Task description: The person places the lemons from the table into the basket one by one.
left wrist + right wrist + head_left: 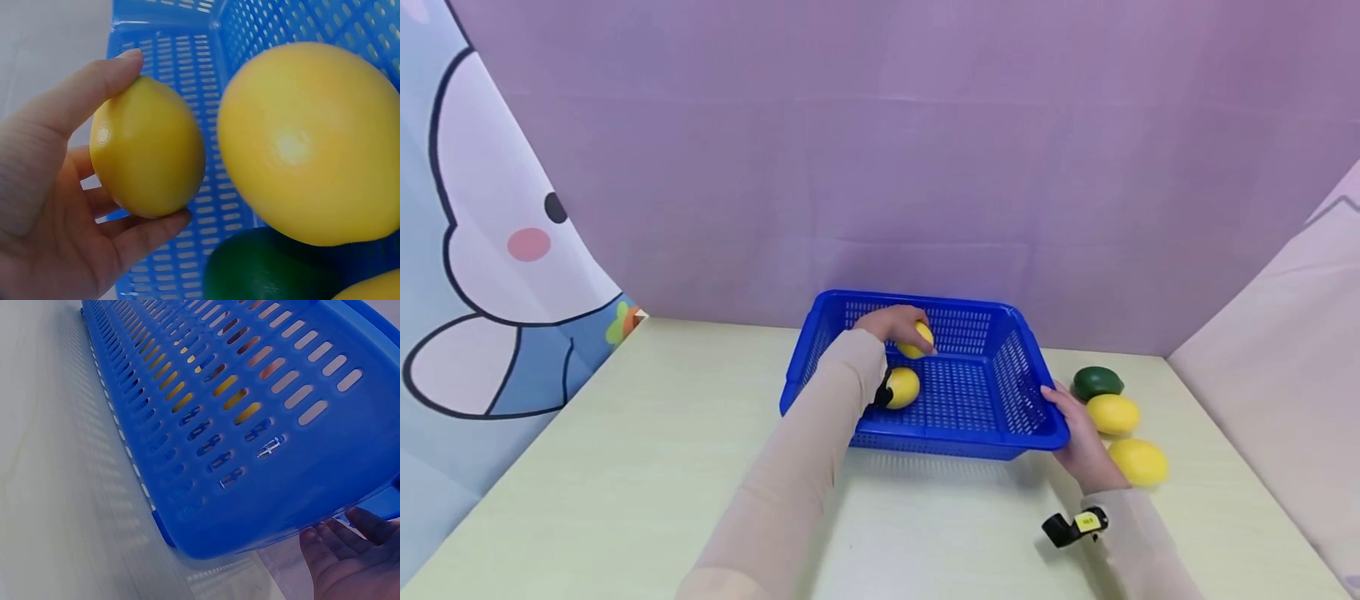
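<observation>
My left hand (891, 322) grips a yellow lemon (150, 150) inside the blue plastic basket (925, 440), thumb on one side and fingers on the other. A bigger-looking yellow fruit (312, 144) lies beside it in the left wrist view, with a dark green fruit (262, 269) below. The head view shows one yellow fruit (904, 387) near the left wrist; my forearm hides that part of the basket. At the basket's right end, my right hand (1086, 446) holds the rim. Its fingertips touch the basket's outside in the right wrist view.
Right of the basket, a dark green fruit (1097, 382) and two yellow fruits, a farther one (1113, 414) and a nearer one (1138, 462), lie on the pale table (647, 467). A purple curtain (925, 150) stands behind. Printed cloth (482, 250) borders the left.
</observation>
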`<act>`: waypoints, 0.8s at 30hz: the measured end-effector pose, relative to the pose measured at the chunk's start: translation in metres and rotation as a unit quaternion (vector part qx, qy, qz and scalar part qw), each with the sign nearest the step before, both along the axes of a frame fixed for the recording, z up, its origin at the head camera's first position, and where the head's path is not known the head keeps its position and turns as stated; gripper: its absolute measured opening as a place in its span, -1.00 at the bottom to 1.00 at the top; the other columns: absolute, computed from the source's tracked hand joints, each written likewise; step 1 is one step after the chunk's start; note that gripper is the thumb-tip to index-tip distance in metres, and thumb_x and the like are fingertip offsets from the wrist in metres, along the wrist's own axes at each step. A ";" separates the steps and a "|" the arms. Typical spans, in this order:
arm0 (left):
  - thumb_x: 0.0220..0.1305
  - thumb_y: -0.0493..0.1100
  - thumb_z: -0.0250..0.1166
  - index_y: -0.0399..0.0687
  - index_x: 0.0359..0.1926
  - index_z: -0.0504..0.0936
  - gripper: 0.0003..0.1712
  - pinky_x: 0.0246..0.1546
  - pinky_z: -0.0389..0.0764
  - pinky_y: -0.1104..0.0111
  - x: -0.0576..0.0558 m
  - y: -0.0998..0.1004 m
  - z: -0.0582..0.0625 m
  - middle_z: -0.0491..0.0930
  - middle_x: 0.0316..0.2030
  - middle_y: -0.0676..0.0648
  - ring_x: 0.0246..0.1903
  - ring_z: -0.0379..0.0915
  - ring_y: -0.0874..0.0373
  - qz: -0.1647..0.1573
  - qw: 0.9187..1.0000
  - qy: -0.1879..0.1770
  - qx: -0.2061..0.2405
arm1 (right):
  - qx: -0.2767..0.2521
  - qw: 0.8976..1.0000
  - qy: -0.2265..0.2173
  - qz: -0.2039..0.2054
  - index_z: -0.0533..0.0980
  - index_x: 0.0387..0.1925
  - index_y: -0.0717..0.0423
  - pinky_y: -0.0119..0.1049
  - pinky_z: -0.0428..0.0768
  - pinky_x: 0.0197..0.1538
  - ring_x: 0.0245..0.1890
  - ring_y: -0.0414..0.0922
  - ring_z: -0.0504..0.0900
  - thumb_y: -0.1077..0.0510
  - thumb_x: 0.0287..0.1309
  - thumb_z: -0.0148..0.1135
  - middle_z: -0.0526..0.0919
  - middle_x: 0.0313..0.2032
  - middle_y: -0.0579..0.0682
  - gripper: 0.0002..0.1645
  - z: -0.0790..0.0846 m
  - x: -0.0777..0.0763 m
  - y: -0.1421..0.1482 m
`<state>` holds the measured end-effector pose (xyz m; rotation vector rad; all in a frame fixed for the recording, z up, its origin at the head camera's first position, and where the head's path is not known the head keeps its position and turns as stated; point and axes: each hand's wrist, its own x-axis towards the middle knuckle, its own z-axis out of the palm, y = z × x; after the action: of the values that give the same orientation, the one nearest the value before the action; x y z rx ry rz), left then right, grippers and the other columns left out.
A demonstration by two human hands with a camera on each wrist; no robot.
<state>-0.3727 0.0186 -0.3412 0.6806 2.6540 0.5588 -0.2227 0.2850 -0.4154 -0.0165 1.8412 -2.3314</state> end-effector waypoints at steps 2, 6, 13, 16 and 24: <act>0.13 0.15 0.30 0.00 0.28 0.36 -0.27 0.09 0.42 0.17 -0.002 -0.001 -0.003 0.41 0.13 -0.04 0.06 0.34 0.07 0.007 1.000 -0.010 0.000 | 0.000 1.000 -0.002 -0.001 -0.20 0.45 0.11 -0.39 0.60 -0.08 -0.16 -0.24 0.61 -0.10 0.42 -0.20 0.61 -0.15 -0.25 -0.23 0.000 0.000 0.000; 0.14 0.13 0.31 -0.03 0.29 0.34 -0.26 0.11 0.43 0.17 -0.006 -0.003 -0.010 0.40 0.15 -0.06 0.06 0.34 0.06 0.017 0.999 -0.042 0.013 | 0.002 1.000 -0.003 -0.003 -0.22 0.46 0.11 -0.39 0.60 -0.08 -0.17 -0.24 0.61 -0.10 0.42 -0.21 0.61 -0.15 -0.26 -0.22 0.000 0.000 0.000; 0.12 0.13 0.32 -0.03 0.27 0.37 -0.27 0.09 0.44 0.20 -0.010 -0.006 -0.016 0.43 0.10 -0.04 0.02 0.36 0.07 0.029 0.997 -0.065 0.008 | 0.009 1.000 0.001 -0.001 -0.23 0.46 0.11 -0.38 0.59 -0.07 -0.16 -0.24 0.60 -0.10 0.43 -0.23 0.60 -0.15 -0.26 -0.22 0.001 0.000 0.001; 0.10 0.14 0.34 0.00 0.27 0.36 -0.25 0.12 0.41 0.19 -0.009 -0.005 -0.016 0.42 0.11 -0.03 0.04 0.34 0.07 0.035 0.997 -0.071 0.006 | 0.011 1.000 0.003 0.000 -0.24 0.46 0.10 -0.38 0.59 -0.07 -0.15 -0.24 0.60 -0.10 0.43 -0.24 0.59 -0.14 -0.26 -0.22 0.000 0.000 0.001; 0.07 0.14 0.36 0.08 0.29 0.35 -0.23 0.18 0.34 0.10 -0.006 0.000 -0.021 0.38 0.17 -0.03 0.10 0.28 0.03 0.051 0.995 -0.083 -0.013 | 0.011 1.000 0.004 0.004 -0.24 0.47 0.10 -0.37 0.58 -0.05 -0.13 -0.24 0.59 -0.10 0.44 -0.25 0.58 -0.12 -0.27 -0.23 0.000 -0.001 0.001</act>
<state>-0.3785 0.0183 -0.3617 0.4710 2.5457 0.5823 -0.2235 0.2860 -0.4158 -0.0303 1.8668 -2.3094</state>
